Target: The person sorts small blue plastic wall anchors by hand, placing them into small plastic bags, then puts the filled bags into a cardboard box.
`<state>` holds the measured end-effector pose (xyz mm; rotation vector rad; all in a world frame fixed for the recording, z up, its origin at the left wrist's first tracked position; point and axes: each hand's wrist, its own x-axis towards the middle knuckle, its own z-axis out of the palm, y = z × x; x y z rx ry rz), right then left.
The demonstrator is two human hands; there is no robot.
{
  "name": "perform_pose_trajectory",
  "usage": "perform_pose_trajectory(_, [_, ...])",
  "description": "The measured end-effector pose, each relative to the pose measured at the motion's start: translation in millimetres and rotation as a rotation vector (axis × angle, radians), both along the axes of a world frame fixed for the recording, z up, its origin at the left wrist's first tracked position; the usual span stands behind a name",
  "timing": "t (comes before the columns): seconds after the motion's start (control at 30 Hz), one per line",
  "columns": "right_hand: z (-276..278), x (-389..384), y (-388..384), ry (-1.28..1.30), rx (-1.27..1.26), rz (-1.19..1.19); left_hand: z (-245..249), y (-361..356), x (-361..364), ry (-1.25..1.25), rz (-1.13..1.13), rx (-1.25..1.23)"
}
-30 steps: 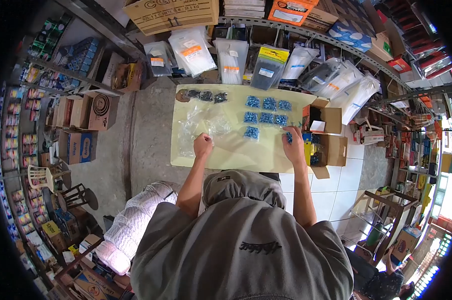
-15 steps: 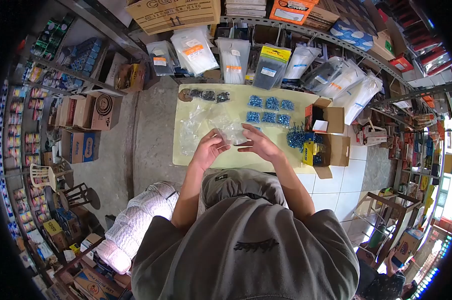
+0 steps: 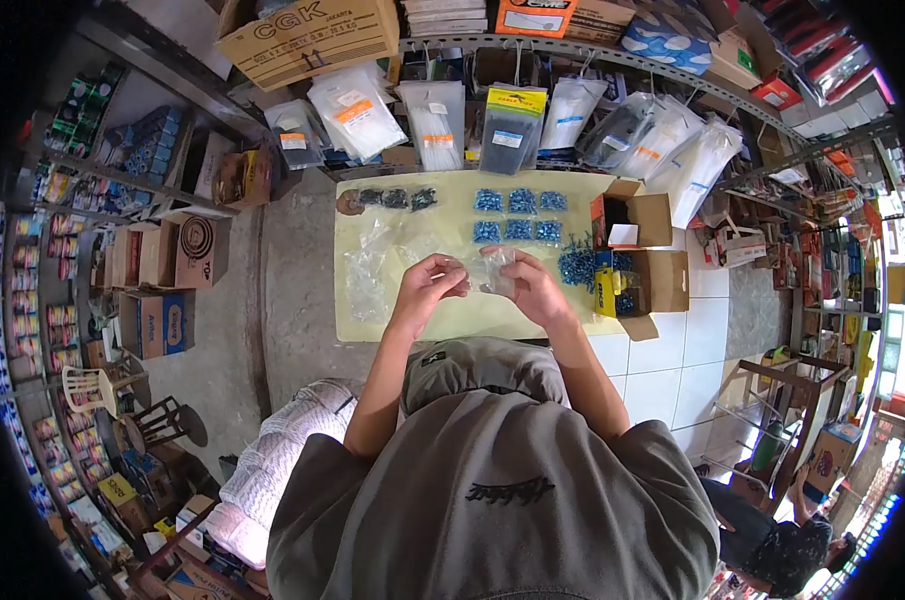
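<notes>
Over the front part of the pale yellow table, my right hand is closed on a small clear plastic bag. My left hand is beside it on the left, fingers curled and pinched together; whatever lies between its fingertips is too small to make out. More clear plastic bags are spread on the table left of my hands. Beyond my right hand lie several filled packets of blue screws in two rows. A loose pile of blue screws sits to the right.
Open cardboard boxes stand at the table's right end, one holding blue screws. Packets of dark pieces line the far left edge. Cable tie packs hang from a rack behind. A wrapped white roll is at my left; another person is at lower right.
My hands have drawn closer in, and the bag between them now looks bunched in my right hand. My left fingers have closed. The view has shifted slightly, and the other person shows more.
</notes>
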<state>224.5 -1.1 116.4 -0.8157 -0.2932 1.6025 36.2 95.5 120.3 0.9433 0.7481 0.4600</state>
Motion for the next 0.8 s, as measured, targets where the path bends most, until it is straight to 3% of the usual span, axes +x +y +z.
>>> perform_pose_trajectory(0.1, [11.0,3.2,-6.7,-0.09,-0.013,-0.026,3.3,-3.7,5.9,-0.025,-0.029,0.026])
perform_pose_trajectory(0.33, [22.9,8.0,-14.8,-0.037,0.002,-0.062,-6.5,-11.1,14.5,0.03,0.02,-0.067])
perform_pose_trajectory(0.4, [5.2,6.1,-17.0,-0.431,0.062,-0.08,-9.5,-17.7,19.9,0.195,0.154,0.184])
perform_pose_trajectory(0.43, [8.9,3.6,-18.1,-0.431,0.059,-0.087,-6.3,-20.6,21.4,0.195,0.147,0.183])
perform_pose_trajectory(0.5, [16.7,-2.9,-18.0,-0.652,-0.004,-0.152,0.6,-24.3,22.9,0.393,0.262,0.889])
perform_pose_trajectory(0.53, [16.6,-5.0,-18.1,-0.652,-0.005,-0.157,5.3,-24.8,23.6,0.39,0.258,0.89])
perform_pose_trajectory(0.63, [16.7,-11.0,-18.9,-0.672,-0.041,-0.148,19.0,-29.7,30.1,0.104,-0.071,0.573])
perform_pose_trajectory(0.7, [19.9,-14.2,-17.8,-0.275,-0.12,-0.177,19.8,-32.0,36.9,0.084,-0.079,0.6])
perform_pose_trajectory(0.8, [24.6,-10.5,-21.5,-0.275,-0.14,-0.183,20.0,-33.7,41.2,0.049,-0.083,0.62])
